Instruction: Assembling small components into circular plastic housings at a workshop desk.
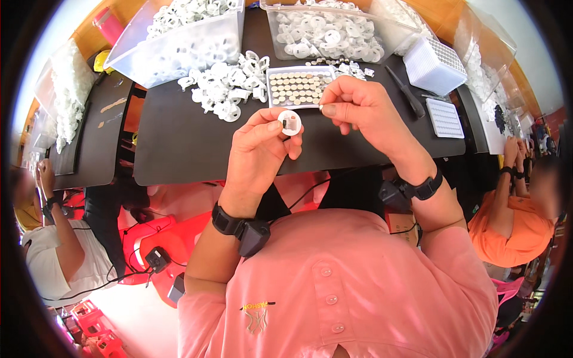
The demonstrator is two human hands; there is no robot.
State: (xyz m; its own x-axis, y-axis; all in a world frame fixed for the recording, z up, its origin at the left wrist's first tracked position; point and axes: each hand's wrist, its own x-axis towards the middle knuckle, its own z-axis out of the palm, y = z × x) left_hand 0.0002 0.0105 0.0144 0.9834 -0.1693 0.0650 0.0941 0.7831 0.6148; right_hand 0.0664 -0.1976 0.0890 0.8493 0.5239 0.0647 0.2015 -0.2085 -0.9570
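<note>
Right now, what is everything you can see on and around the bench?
Small round white plastic part: one, held in left fingertips above the black table.
Shallow tray of tan discs: one, table centre.
Loose white plastic rings: a heap, left of the tray.
Clear bins of white parts: at least two, far edge.
White gridded trays: two, right side.
Black pen-like tool: one, right of the tray.
Co-workers: two, at both edges.
Left hand: pinching the part.
Right hand: fingertips pinched beside the part.
</note>
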